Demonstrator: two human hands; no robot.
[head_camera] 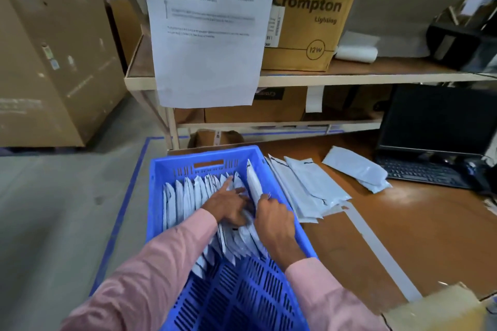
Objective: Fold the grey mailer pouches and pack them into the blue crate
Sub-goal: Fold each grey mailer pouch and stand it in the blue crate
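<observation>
Grey mailer pouches, pale grey and slightly glossy with dark printed marks along some edges, are being kept folded and stood on edge in a row inside the blue crate. The crate is being supported at the left edge of the brown table; its slotted floor is being left exposed at the near end. The left hand is being laid flat on the pouch tops with fingers extended and spread. One upright pouch, standing taller than the row, is being pinched at its near edge by the right hand, just beside the crate's right wall. A flat stack of unfolded pouches is being held on the table just right of the crate, and a further loose pouch is lying near the keyboard
</observation>
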